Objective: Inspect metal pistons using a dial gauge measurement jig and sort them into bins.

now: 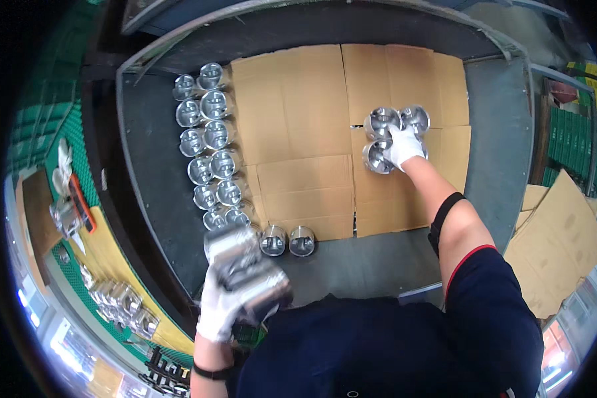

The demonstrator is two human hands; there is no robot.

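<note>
My left hand (pixel 217 308), in a white glove, grips shiny metal engine pistons (pixel 235 245) at the lower left, smeared by motion; at least two show. At the right, my gloved right hand (pixel 403 147) is closed on a tight cluster of pistons (pixel 381 122) over the brown cardboard (pixel 298 106). Its fingertips reach in among them, and the palm covers part of the cluster. Whether these rest on the cardboard or hang just above it, I cannot tell. Along the left stands a double row of pistons (pixel 217 134), open ends up. Two more pistons (pixel 302 241) stand by the cardboard's near edge.
Dark raised walls (pixel 501 139) border the grey work surface (pixel 371 265). Beyond the left wall, a side bench holds more pistons (pixel 123 298) and an orange-handled tool (pixel 81 202). Cardboard sheets (pixel 557 245) lean at the right, near green slatted stacks (pixel 569 142).
</note>
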